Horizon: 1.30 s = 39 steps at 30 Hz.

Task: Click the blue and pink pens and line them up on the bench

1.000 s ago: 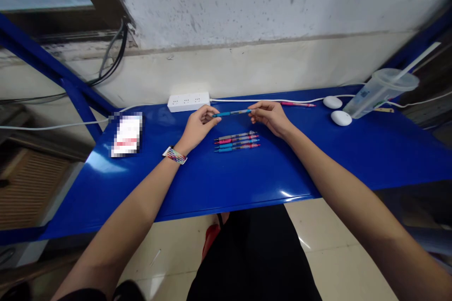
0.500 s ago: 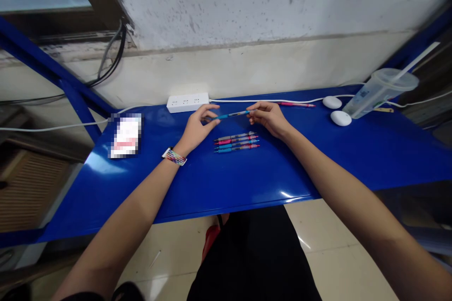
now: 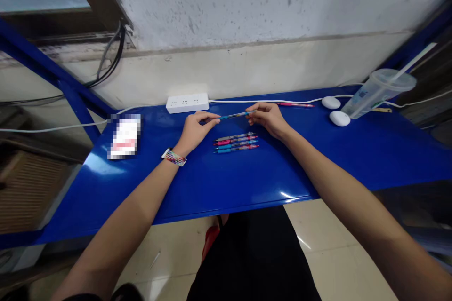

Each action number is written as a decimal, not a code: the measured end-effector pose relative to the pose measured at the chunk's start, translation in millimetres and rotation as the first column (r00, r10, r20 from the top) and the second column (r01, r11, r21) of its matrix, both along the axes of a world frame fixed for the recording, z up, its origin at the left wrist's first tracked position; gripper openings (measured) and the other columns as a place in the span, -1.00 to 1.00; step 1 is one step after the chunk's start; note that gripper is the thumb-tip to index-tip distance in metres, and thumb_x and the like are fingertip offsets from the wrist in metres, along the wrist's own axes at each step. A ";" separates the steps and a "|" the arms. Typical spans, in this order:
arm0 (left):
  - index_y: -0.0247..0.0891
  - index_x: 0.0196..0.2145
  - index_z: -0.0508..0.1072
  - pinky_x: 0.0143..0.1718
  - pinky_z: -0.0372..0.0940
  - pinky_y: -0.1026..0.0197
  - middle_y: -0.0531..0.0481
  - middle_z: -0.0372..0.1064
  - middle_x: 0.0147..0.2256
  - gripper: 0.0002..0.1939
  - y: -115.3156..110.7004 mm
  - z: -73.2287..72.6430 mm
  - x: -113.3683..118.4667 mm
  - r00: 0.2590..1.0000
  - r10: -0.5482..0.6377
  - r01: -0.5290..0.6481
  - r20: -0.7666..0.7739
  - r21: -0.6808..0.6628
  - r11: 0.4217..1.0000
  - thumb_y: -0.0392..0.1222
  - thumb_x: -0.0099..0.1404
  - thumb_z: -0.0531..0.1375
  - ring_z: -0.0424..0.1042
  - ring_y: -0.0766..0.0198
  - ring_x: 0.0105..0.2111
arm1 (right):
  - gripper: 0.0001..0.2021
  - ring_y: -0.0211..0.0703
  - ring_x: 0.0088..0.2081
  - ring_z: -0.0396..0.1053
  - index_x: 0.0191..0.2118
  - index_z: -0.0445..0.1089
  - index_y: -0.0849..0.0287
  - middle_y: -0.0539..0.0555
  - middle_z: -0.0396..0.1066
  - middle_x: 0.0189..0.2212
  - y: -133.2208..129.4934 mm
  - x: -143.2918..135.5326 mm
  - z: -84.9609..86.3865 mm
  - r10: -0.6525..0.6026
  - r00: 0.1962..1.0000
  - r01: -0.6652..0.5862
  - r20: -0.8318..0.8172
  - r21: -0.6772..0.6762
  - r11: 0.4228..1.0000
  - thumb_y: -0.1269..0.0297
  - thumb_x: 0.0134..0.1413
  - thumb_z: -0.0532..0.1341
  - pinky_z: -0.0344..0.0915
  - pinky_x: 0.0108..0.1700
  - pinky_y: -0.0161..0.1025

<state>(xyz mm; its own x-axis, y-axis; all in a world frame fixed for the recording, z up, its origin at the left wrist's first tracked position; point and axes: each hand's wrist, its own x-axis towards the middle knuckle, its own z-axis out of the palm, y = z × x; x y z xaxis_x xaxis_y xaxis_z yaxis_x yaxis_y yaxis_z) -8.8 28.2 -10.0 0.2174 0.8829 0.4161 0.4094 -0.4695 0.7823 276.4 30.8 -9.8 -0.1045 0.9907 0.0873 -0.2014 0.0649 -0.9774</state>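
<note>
A blue pen [image 3: 233,115] with a clear barrel is held roughly level just above the blue table [image 3: 247,178]. My left hand [image 3: 198,127] pinches its left end between thumb and fingers. At the pen's other end, my right hand [image 3: 269,119] is closed on it with the fingertips. Below the held pen, several pens [image 3: 236,143] lie side by side in a neat row, in grey, pink-red and blue. A patterned band with a watch [image 3: 174,156] circles my left wrist.
Against the wall stands a white power strip [image 3: 187,103], its cable running right. A pink pen [image 3: 295,104] lies by that cable. Two white rounded objects [image 3: 339,118] and a plastic cup with a straw [image 3: 374,94] are at right; a blurred-out white item [image 3: 124,136] sits at left.
My left hand's fingers have closed from a loose, spread hold into a pinch on the pen's left end. My right hand keeps its grip, and the row of pens is unchanged.
</note>
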 end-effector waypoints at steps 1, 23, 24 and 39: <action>-0.06 -0.15 0.79 0.01 0.48 -0.02 -0.06 0.73 -0.20 -0.89 -0.1 -0.1 0.3 1.000 0.005 -0.005 0.006 -0.002 1.000 -0.12 0.38 0.45 0.60 0.07 -0.15 | -0.77 -0.19 -0.46 0.51 -0.33 0.65 0.20 0.08 0.63 -0.44 -0.2 -0.3 0.3 0.000 1.000 0.000 -0.005 0.003 1.000 0.29 -0.21 0.53 0.50 -0.28 -0.17; -0.10 -0.14 0.77 -0.08 0.51 0.06 -0.05 0.73 -0.19 -0.88 4.7 -2.8 3.4 0.972 -0.001 -0.003 0.236 0.019 1.000 -0.17 0.35 0.47 0.63 0.15 -0.20 | -0.52 -0.20 -0.22 0.68 0.41 0.37 0.33 0.20 0.72 0.01 -10.4 1.7 19.6 0.280 0.816 -0.454 -0.505 -0.262 0.852 0.34 0.52 0.07 0.63 -0.25 -0.36; -0.10 -0.14 0.77 -0.08 0.51 0.06 -0.05 0.73 -0.19 -0.88 3.5 -2.1 3.9 0.971 -0.006 0.003 0.238 0.014 1.000 -0.17 0.35 0.47 0.63 0.15 -0.20 | -0.53 -0.20 -0.21 0.69 0.42 0.35 0.34 0.20 0.73 0.00 -9.8 1.2 18.6 0.278 0.812 -0.457 -0.513 -0.264 0.849 0.36 0.54 0.04 0.63 -0.26 -0.37; -0.11 -0.15 0.76 -0.09 0.51 0.05 -0.06 0.72 -0.19 -0.88 -0.5 1.0 7.4 0.971 0.004 -0.004 0.240 -0.003 1.000 -0.16 0.34 0.46 0.63 0.13 -0.20 | -0.49 -0.25 -0.19 0.72 0.50 0.20 0.32 0.13 0.74 -0.12 -9.7 -3.8 16.0 0.250 0.793 -0.433 -0.556 -0.224 0.873 0.48 0.57 -0.09 0.66 -0.05 -0.36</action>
<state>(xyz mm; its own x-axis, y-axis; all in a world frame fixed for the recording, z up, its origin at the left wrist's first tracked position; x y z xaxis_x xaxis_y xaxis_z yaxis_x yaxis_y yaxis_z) -1.4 27.7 -9.0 0.1081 0.8847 0.4534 0.2119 -0.4661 0.8590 272.6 21.0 6.2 -0.4744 0.8753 -0.0941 -0.6072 -0.4027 -0.6849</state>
